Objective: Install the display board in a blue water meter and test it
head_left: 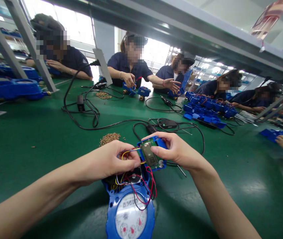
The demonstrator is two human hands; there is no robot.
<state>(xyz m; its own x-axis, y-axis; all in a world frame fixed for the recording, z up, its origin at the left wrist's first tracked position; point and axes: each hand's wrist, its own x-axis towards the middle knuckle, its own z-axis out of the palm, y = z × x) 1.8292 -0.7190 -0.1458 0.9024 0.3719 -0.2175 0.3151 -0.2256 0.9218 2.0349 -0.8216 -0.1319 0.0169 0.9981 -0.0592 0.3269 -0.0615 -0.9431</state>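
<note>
A blue water meter [131,212] with a round white dial lies on the green table, its upper compartment uncovered. Red, black, yellow and white wires [153,186] spill out of that compartment. Above it, my right hand [173,149] grips a blue-framed circuit board with a small display [149,155], thumb across its face. At the board's left edge, my left hand [116,159] pinches the thin coloured wires that run into it. The fingertips partly hide the wire ends.
A pile of small brass-coloured screws [109,138] lies behind my left hand. Black cables [121,123] and a small black box [167,124] stretch across the table. Blue meter housings [203,108] are heaped at right. Several co-workers sit opposite; a metal beam [181,30] crosses overhead.
</note>
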